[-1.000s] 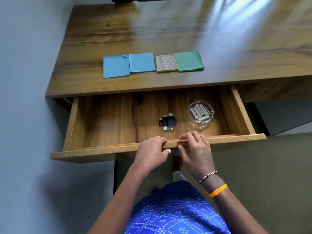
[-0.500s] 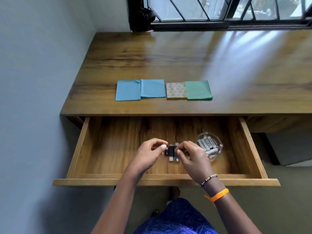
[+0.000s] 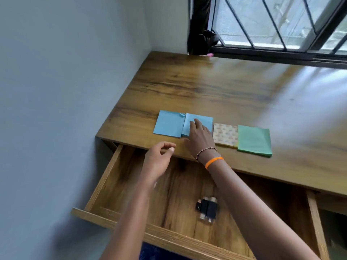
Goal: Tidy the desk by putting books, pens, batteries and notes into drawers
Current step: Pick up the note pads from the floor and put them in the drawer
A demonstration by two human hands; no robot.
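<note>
Head view only: the right hand (image 3: 200, 136) reaches over the front edge of the wooden bench (image 3: 225, 87) and lies flat on the second blue sticky-note pad (image 3: 203, 121), fingers spread on its top sheet, its grip not closed around anything yet. The left hand (image 3: 159, 160) hovers near the bench edge above the open drawer (image 3: 105, 177), fingers loosely curled and empty. Four pads lie in a row near the front edge: the first blue sticky-note pad (image 3: 168, 123), touching the one under the hand, then a patterned pad (image 3: 225, 135), then a green pad (image 3: 254, 140) overlapping its right side. In the drawer lies a dark bundle of batteries (image 3: 207, 210), well apart from the drawer walls, with bare floor to its left.

The step in hand looks like collecting the notes for the drawer. To do it well, I would slide the pad towards the bench edge until a side overhangs, then pinch the whole block between thumb and fingers, not just the upper sheet; the corner of the neighbouring blue pad is already curled, so loose sheets may peel. The left hand could take the first blue pad at once. Laying both flat in the free left part of the drawer would keep them clear of the batteries.
</note>
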